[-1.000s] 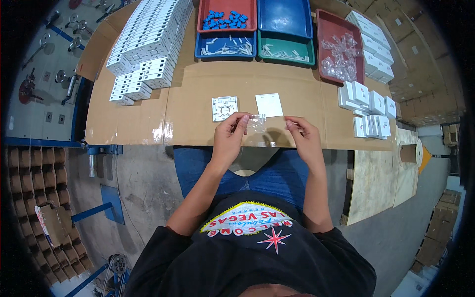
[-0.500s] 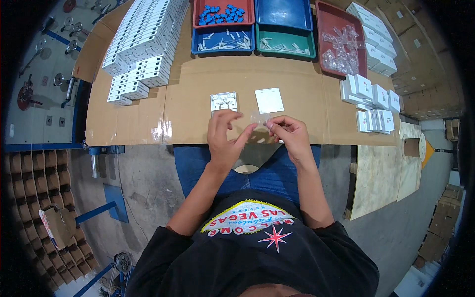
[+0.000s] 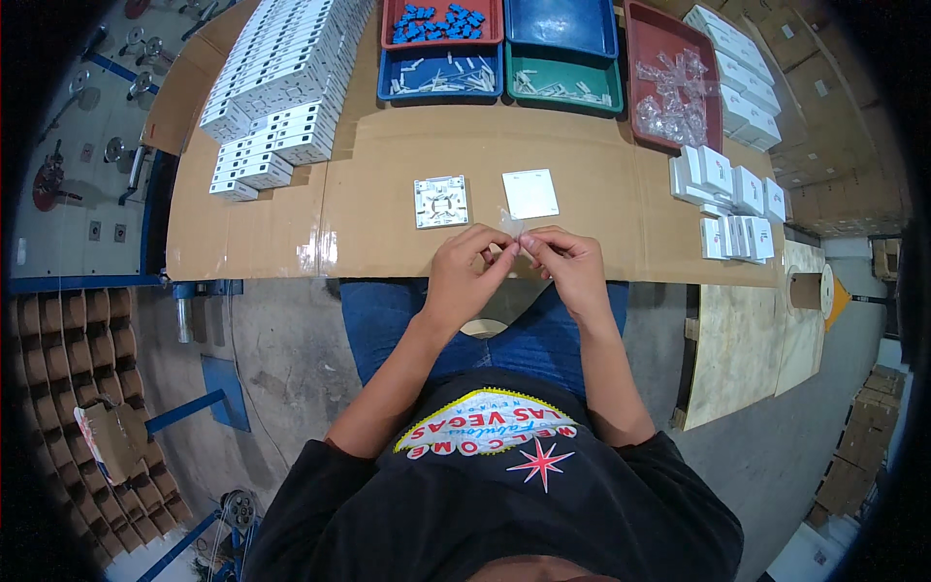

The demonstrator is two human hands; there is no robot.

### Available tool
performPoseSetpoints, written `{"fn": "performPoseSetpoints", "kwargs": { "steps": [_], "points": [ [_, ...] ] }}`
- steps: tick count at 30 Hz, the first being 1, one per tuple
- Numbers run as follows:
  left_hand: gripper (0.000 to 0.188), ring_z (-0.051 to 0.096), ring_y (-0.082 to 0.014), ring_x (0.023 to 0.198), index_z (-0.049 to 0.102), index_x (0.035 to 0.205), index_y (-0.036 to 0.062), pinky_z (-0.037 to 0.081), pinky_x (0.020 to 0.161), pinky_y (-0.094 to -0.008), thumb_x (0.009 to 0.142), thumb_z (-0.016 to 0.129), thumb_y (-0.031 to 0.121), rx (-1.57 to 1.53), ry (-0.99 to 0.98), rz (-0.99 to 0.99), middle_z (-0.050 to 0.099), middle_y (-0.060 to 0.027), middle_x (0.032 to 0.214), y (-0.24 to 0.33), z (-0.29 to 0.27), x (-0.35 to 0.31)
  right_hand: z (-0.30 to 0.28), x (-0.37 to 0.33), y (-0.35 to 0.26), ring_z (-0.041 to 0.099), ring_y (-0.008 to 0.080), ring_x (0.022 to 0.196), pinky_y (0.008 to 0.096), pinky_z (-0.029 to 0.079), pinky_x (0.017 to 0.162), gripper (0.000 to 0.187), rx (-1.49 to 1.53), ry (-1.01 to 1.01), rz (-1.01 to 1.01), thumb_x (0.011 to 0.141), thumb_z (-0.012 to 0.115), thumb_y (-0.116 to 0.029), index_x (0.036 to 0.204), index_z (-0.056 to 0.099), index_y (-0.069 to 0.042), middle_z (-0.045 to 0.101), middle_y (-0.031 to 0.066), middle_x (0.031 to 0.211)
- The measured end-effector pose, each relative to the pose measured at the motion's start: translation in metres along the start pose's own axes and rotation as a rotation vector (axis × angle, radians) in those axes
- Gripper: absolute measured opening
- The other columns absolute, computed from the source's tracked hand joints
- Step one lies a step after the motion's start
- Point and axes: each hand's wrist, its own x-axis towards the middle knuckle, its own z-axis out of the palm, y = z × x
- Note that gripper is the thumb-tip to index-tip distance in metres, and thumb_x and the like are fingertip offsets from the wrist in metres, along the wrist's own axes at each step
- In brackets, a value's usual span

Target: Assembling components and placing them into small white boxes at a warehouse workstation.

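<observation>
Above the table's front edge, both hands pinch a small clear plastic bag [image 3: 511, 222] between them. My left hand [image 3: 467, 274] has thumb and fingertips closed on its left side. My right hand [image 3: 572, 267] grips it from the right, the fingertips nearly touching those of the left. What the bag contains, if anything, is too small to make out. Just beyond my left hand lies an open white square base [image 3: 441, 202] with inner fittings showing. Beside it, to the right, a flat white square cover plate [image 3: 530, 194] rests on the cardboard.
Stacks of white square units [image 3: 281, 97] rise at the left. Along the back stand a red tray [image 3: 386, 39] of blue pieces, a blue tray [image 3: 388, 95] and a green tray [image 3: 611, 109] of small white parts. A red tray [image 3: 645, 39] of clear bags and white boxes [image 3: 742, 184] are at the right.
My left hand has moved right and closed from a spread pose onto the clear bag. My right hand keeps its pinch, hardly moved.
</observation>
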Motion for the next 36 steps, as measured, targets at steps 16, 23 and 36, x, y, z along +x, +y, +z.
{"fn": "performPoseSetpoints", "kwargs": {
  "steps": [16, 23, 36],
  "points": [
    [0.014, 0.062, -0.0239, 0.075, 0.070, 0.087, 0.0034, 0.051, 0.068, -0.0360, 0.082, 0.075, 0.015, 0.147, 0.067, 0.000, 0.065, -0.0094, 0.095, -0.007, 0.004, -0.003, 0.011, -0.001, 0.006, 0.065, 0.0146, 0.065, 0.0289, 0.051, 0.063, 0.015, -0.451, 0.140, -0.217, 0.092, 0.072, -0.011, 0.091, 0.074, 0.004, 0.074, 0.0129, 0.088],
    [0.014, 0.056, -0.0324, 0.114, 0.065, 0.077, 0.0066, 0.046, 0.098, -0.0453, 0.075, 0.077, 0.014, 0.361, 0.041, 0.360, 0.061, -0.0096, 0.126, -0.005, -0.001, 0.001, 0.014, -0.002, 0.000, 0.062, 0.0068, 0.065, 0.0251, 0.049, 0.059, 0.014, -0.174, 0.078, -0.136, 0.092, 0.070, -0.006, 0.103, 0.074, 0.001, 0.074, 0.0068, 0.087],
    [0.052, 0.058, -0.0299, 0.126, 0.069, 0.125, 0.0091, 0.039, 0.113, -0.0504, 0.078, 0.085, 0.023, 0.321, -0.068, 0.391, 0.062, -0.0111, 0.131, -0.005, -0.009, 0.000, -0.001, 0.000, 0.013, 0.065, 0.0067, 0.078, 0.0216, 0.053, 0.069, 0.017, 0.047, -0.087, 0.016, 0.097, 0.067, -0.002, 0.111, 0.072, 0.006, 0.072, 0.0034, 0.091]
  ]
}}
